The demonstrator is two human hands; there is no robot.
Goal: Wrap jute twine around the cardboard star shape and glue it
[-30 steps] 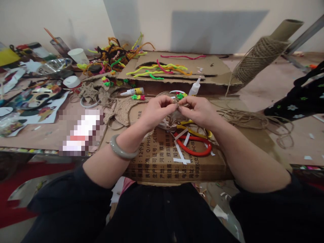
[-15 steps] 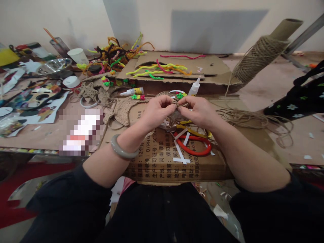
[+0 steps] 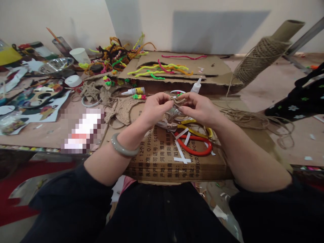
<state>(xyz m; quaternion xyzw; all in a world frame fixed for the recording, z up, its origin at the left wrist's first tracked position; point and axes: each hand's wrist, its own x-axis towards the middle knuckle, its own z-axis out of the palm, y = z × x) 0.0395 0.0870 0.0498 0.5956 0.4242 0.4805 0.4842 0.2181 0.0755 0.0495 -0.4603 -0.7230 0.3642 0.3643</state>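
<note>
Left hand [image 3: 157, 107] and right hand [image 3: 196, 107]: grip pinched on jute twine [image 3: 180, 101], above the printed cardboard box [image 3: 162, 171]. Shaping appears partial — held length bent; the loose coil [image 3: 238, 116] at right lies unworked.

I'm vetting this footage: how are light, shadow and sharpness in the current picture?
Head view: a straight-edged grey shadow lies on the wall; head view: the bowl shows bright glints; head view: a pixel mosaic covers a patch at left; head view: the cord between the left hand and right hand looks soft, its strands hard to separate.
</note>
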